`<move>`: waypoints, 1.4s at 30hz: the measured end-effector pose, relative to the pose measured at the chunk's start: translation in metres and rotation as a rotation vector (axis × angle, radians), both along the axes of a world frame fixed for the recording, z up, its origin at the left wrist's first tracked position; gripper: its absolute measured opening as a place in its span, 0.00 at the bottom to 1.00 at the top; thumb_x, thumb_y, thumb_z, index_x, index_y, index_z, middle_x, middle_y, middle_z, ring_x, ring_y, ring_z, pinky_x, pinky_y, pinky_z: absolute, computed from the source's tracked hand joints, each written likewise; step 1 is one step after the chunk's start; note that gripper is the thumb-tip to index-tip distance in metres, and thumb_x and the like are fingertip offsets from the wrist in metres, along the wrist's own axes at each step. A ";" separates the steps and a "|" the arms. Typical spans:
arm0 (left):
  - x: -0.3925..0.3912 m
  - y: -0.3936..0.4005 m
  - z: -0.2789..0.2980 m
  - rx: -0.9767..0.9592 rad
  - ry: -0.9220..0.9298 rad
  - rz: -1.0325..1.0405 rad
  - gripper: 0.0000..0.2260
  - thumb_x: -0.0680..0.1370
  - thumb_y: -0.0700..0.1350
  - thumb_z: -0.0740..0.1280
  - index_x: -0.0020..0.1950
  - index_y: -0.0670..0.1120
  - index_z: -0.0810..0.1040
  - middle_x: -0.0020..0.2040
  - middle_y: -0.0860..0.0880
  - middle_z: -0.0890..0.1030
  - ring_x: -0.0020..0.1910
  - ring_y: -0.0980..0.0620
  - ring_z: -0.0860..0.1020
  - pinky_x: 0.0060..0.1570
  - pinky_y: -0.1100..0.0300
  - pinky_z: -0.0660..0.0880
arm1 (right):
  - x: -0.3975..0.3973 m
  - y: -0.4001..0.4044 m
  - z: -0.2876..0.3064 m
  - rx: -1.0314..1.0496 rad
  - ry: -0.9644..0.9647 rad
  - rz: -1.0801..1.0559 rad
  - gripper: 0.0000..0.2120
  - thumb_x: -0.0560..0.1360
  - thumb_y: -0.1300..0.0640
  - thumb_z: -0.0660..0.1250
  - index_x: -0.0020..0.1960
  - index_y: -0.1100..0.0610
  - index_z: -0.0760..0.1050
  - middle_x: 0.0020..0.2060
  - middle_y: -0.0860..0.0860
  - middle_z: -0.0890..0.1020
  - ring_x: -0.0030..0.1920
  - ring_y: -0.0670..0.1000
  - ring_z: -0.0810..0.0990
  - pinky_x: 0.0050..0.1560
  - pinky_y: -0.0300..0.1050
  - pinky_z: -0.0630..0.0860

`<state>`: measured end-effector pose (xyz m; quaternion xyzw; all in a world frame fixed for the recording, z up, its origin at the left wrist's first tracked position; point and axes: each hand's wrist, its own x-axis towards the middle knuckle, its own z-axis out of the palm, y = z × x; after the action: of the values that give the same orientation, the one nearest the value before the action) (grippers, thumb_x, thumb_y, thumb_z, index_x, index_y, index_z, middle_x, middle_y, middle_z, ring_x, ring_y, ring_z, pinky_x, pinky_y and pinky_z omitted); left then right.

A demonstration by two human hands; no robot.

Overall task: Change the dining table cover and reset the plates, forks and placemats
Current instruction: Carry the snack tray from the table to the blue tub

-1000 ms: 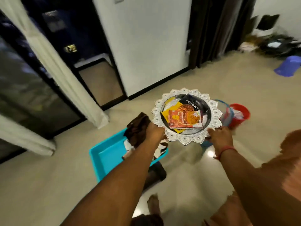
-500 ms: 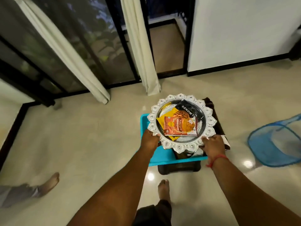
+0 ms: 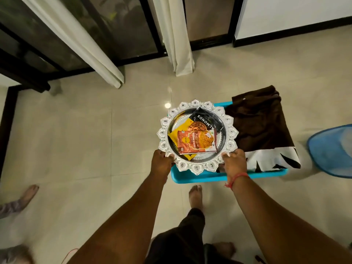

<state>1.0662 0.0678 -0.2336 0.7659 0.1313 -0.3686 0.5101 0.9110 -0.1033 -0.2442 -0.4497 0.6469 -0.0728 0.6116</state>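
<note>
From my remote feed, both arms reach forward: my left hand [image 3: 161, 162] and right hand [image 3: 235, 164] grasp the near rim of the silver plate [image 3: 231, 133], 3 snack packets [image 3: 197, 142] inside, above the turquoise tub [image 3: 209, 176] holding a brown cloth [image 3: 261, 121]
</note>
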 end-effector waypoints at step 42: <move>-0.007 0.013 0.001 0.613 -0.429 -0.342 0.19 0.77 0.44 0.67 0.66 0.40 0.71 0.64 0.40 0.74 0.64 0.38 0.72 0.61 0.46 0.70 | -0.020 0.010 -0.028 0.090 0.016 0.268 0.27 0.72 0.47 0.69 0.67 0.55 0.68 0.59 0.54 0.80 0.57 0.57 0.80 0.63 0.55 0.75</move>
<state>1.0594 0.0804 -0.2323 0.9527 -0.0035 -0.2240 0.2056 0.8911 -0.0936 -0.2717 -0.5048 0.5886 0.0421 0.6300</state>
